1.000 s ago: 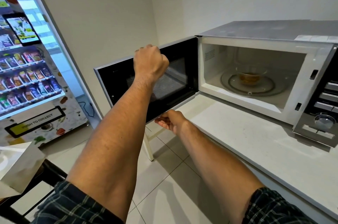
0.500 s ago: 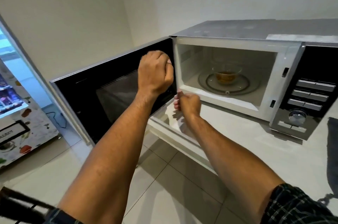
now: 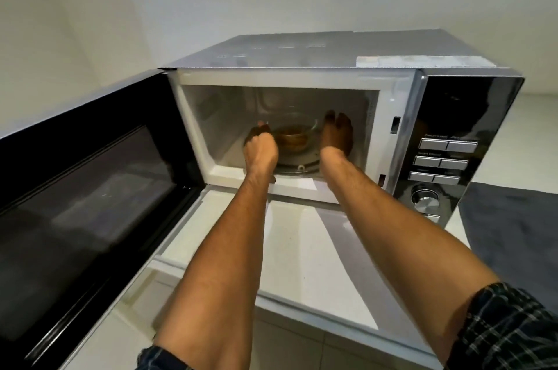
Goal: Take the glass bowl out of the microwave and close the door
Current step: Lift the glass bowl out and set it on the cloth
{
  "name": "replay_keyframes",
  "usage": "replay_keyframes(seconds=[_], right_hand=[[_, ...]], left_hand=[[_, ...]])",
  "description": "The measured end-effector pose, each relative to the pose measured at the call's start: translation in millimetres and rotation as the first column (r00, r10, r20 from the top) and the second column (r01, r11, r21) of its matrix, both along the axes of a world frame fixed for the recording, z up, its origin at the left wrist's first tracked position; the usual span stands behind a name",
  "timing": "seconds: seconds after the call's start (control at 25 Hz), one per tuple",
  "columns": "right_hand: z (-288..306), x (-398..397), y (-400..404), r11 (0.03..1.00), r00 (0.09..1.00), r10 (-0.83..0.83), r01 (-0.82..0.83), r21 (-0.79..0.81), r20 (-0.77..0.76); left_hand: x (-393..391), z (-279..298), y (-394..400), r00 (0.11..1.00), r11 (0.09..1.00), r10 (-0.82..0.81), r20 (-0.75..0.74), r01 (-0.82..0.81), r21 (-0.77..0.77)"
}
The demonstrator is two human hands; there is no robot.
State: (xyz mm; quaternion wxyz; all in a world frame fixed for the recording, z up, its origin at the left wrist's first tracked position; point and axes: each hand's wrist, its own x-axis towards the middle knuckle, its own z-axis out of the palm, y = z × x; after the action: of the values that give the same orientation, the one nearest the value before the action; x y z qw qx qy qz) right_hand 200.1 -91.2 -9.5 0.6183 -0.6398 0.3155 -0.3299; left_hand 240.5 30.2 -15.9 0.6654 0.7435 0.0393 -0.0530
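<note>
While door (image 3: 90,188) hangs wide open at left, both hands sit inside microwave (image 3: 302,67) cavity — left hand (image 3: 261,147) curled at glass bowl (image 3: 294,140) left rim, right hand (image 3: 336,135) flat-fingered against right side; firm grip or mere touch, cannot tell. Bowl on turntable (image 3: 299,165), brownish contents, not lifted. Left to do: lift out, shut door. White countertop (image 3: 302,249), dark cloth (image 3: 513,233) at right, pale walls, tiled floor below.
</note>
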Motion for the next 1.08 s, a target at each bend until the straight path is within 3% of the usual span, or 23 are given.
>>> replay_keyframes(seconds=[0.04,0.12,0.32,0.56,0.72,0.88,0.96,1.08], right_hand=[[0,8,-3,0.999,0.999,0.036,-0.036,0.006,-0.018],[-4,21,-4,0.996,0.995,0.091,-0.090,0.024,-0.045],[-16,46,3,0.996,0.995,0.082,-0.081,0.031,-0.051],[-13,49,11,0.990,0.985,0.138,-0.133,0.056,-0.102],[-3,40,19,0.984,0.983,0.152,-0.141,0.104,-0.102],[9,16,31,0.950,0.978,0.199,-0.176,0.258,-0.068],[9,-1,39,0.908,0.975,0.220,-0.190,0.372,-0.040],[7,-28,51,0.912,0.962,0.272,-0.246,0.330,-0.034]], left_hand=[[9,1,-7,0.999,0.999,-0.007,-0.042,0.005,-0.047],[26,3,-20,0.999,1.000,-0.029,0.026,0.029,0.012],[49,-6,-36,0.985,0.996,-0.064,0.159,0.074,-0.057],[46,1,-35,0.987,0.980,-0.141,0.079,0.150,-0.127],[27,9,-30,0.995,0.983,-0.091,0.034,0.096,-0.159],[-4,8,-21,0.990,0.972,0.043,-0.137,-0.073,-0.223],[-21,9,-15,0.995,0.988,0.093,-0.029,-0.096,-0.118],[-52,11,-5,0.980,0.983,0.181,0.086,-0.178,-0.043]])
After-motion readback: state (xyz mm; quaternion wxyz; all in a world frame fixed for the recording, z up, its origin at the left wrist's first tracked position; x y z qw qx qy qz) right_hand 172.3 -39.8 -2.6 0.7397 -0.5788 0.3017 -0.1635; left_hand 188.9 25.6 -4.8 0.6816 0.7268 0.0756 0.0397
